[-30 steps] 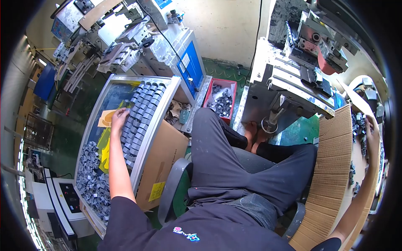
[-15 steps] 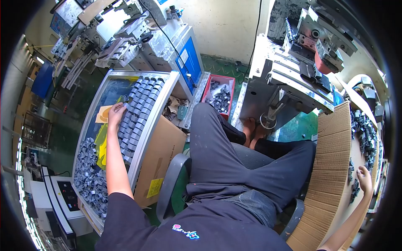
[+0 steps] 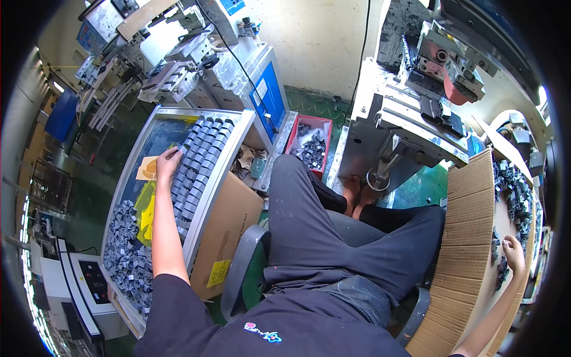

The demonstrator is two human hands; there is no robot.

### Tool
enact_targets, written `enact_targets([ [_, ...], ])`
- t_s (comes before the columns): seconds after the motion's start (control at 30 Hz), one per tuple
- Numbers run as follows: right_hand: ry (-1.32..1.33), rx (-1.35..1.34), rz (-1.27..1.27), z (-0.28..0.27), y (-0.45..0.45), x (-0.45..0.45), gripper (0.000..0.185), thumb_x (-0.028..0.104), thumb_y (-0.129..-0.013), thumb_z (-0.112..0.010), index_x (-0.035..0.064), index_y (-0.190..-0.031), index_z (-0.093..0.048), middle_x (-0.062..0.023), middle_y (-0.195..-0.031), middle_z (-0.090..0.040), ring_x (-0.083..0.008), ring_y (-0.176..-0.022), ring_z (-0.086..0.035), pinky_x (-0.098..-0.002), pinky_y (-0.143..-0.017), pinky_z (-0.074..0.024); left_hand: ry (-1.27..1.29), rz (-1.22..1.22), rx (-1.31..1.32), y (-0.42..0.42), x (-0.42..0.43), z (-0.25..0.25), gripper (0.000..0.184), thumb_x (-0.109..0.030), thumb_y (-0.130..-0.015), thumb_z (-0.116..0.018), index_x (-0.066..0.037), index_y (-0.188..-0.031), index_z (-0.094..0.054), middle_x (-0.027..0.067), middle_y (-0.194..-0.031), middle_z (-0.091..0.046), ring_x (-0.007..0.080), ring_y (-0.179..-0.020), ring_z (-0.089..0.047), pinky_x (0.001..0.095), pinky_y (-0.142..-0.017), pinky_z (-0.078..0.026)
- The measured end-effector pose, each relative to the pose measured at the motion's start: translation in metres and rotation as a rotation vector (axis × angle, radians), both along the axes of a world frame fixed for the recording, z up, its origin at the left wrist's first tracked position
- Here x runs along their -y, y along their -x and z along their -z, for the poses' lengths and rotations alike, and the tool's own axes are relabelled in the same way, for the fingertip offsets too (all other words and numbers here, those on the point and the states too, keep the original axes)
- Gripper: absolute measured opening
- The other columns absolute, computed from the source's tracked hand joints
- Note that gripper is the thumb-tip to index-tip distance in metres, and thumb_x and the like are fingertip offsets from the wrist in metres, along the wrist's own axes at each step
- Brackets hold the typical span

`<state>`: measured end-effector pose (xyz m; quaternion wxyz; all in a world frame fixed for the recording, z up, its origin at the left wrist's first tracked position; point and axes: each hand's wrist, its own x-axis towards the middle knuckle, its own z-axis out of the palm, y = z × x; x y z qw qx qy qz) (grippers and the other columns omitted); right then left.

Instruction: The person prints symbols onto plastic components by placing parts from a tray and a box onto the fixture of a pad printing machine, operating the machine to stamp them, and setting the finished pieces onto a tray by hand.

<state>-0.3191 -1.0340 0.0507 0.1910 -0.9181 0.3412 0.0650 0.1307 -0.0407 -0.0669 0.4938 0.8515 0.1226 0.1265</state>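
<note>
My left hand [image 3: 168,165] is over the framed tray on the left, its fingertips pinched at a small grey plastic part beside the top of the neat rows of grey plastic parts [image 3: 199,163]. An orange-tan card [image 3: 146,169] lies by the wrist, and a yellow sheet [image 3: 144,208] is beside the forearm. Far to the right, my right hand [image 3: 514,253] hangs over the cardboard box [image 3: 461,244]. Its fingers are loosely bent and apart, with nothing seen in them. Dark plastic parts [image 3: 516,196] lie in that box near the hand.
Loose grey parts [image 3: 128,259] are heaped in the near part of the tray [image 3: 199,238]. A red bin [image 3: 325,157] with parts stands on the floor ahead. Machines flank it, one at right [image 3: 410,119]. The chair's armrest [image 3: 241,262] lies between tray and legs.
The view has shifted slightly. My left hand has stayed at the edge of the rows, its fingertips closer to the small part there. My right hand remains over the box, slightly turned.
</note>
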Motion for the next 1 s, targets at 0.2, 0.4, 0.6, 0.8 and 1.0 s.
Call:
enact_targets([
  [0.2, 0.017, 0.053, -0.028, 0.010, 0.008, 0.010, 0.029, 0.018, -0.097, -0.061, -0.0023, -0.118, -0.059, -0.0138, -0.100, -0.067, -0.0191, -0.088, -0.061, -0.0330, -0.079, -0.0503, 0.015, 0.014, -0.034, -0.015, -0.014, 0.017, 0.043, -0.013, -0.081, -0.078, 0.005, -0.119, -0.066, 0.0122, -0.108, -0.070, 0.0172, -0.094, -0.066, 0.0262, -0.085, -0.051],
  [0.4, 0.012, 0.065, -0.018, 0.016, 0.011, 0.019, 0.028, 0.017, -0.097, -0.061, -0.0016, -0.117, -0.059, -0.0115, -0.096, -0.066, -0.0160, -0.081, -0.057, -0.0308, -0.073, -0.0496, 0.038, 0.020, -0.043, -0.009, -0.007, 0.013, 0.046, -0.015, -0.078, -0.080, 0.004, -0.119, -0.067, 0.0132, -0.109, -0.071, 0.0171, -0.096, -0.066, 0.0261, -0.086, -0.050],
  [0.6, 0.043, 0.065, -0.017, 0.014, 0.012, 0.017, 0.028, 0.017, -0.095, -0.063, -0.0014, -0.117, -0.059, -0.0123, -0.096, -0.066, -0.0165, -0.083, -0.058, -0.0310, -0.074, -0.0502, 0.028, 0.007, -0.057, -0.002, 0.001, 0.005, 0.044, -0.015, -0.079, -0.080, 0.004, -0.117, -0.068, 0.0121, -0.108, -0.071, 0.0157, -0.095, -0.066, 0.0255, -0.086, -0.050],
  [0.8, 0.032, 0.069, -0.004, 0.012, 0.012, 0.014, 0.028, 0.015, -0.094, -0.064, -0.0002, -0.117, -0.059, -0.0136, -0.097, -0.066, -0.0182, -0.085, -0.060, -0.0320, -0.077, -0.0504, 0.039, 0.017, -0.031, -0.006, -0.003, 0.009, 0.035, -0.017, -0.084, -0.076, 0.003, -0.112, -0.071, 0.0099, -0.105, -0.072, 0.0143, -0.094, -0.066, 0.0252, -0.085, -0.049],
  [1.0, 0.120, -0.005, 0.057, 0.000, 0.010, 0.000, 0.031, 0.011, -0.083, -0.072, 0.0005, -0.110, -0.060, -0.0153, -0.096, -0.063, -0.0255, -0.090, -0.061, -0.0367, -0.083, -0.0493, 0.038, -0.015, -0.003, -0.016, -0.019, 0.021, 0.033, -0.022, -0.092, -0.068, 0.001, -0.115, -0.069, 0.0074, -0.104, -0.071, 0.0120, -0.091, -0.065, 0.0252, -0.080, -0.049],
])
